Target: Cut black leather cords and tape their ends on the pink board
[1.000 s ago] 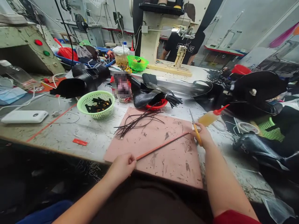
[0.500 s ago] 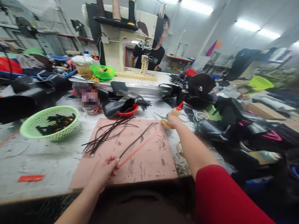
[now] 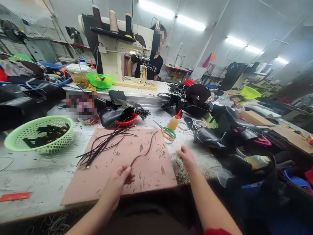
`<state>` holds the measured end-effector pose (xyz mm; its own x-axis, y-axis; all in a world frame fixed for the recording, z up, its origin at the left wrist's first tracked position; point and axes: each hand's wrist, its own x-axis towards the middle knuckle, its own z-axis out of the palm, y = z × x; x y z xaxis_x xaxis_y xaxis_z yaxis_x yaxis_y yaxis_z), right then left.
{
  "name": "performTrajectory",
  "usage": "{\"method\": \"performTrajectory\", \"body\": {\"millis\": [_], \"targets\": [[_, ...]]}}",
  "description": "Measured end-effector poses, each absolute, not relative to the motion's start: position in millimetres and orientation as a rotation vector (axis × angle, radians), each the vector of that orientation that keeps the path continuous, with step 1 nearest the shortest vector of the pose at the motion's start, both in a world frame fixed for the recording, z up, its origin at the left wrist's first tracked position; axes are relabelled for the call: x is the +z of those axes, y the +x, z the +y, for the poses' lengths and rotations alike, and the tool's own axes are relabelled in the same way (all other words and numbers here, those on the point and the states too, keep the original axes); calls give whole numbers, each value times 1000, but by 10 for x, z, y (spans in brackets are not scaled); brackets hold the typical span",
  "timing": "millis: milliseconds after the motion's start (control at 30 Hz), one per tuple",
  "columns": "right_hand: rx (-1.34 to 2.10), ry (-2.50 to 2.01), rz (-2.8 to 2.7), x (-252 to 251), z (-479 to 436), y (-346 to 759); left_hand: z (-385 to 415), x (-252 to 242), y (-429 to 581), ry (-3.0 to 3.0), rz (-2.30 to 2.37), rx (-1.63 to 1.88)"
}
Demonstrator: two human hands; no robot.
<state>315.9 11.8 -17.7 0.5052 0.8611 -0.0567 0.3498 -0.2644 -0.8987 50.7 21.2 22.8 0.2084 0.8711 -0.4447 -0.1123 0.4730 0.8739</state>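
Note:
My left hand (image 3: 123,176) pinches one end of a thin black cord (image 3: 146,152), which curves away over a pink board (image 3: 102,186). A faint orange strip (image 3: 139,158) shows beside the cord, partly blurred. Past the board's right edge, my right hand (image 3: 187,158) is closed on a small pale piece (image 3: 179,152); motion blur hides what kind it is. Scissors (image 3: 168,133) with green and yellow handles lie beyond that hand, beside a glue bottle (image 3: 173,121) with a red tip. A bundle of black cords (image 3: 105,143) rests on the board's left half.
A green basket (image 3: 58,143) of black pieces stands left, near a red strip (image 3: 16,196). Behind the board are a red bowl (image 3: 130,120) and a sewing machine (image 3: 110,62), with a person (image 3: 156,62) beyond. Black leather goods (image 3: 215,130) are heaped right.
My right hand has left the scissors, moved nearer me and closed on the pale piece. My left hand still holds the cord. The view has turned slightly right.

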Motion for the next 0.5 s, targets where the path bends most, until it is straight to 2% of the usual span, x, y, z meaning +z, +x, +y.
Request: {"method": "performTrajectory", "body": {"millis": [233,500], "targets": [[926,-1119,-797,-59,-46,1975,22,190,662,848,935,813],[618,-1208,-1272,-103,-139,1712,-54,142,621,794,1006,894]]}}
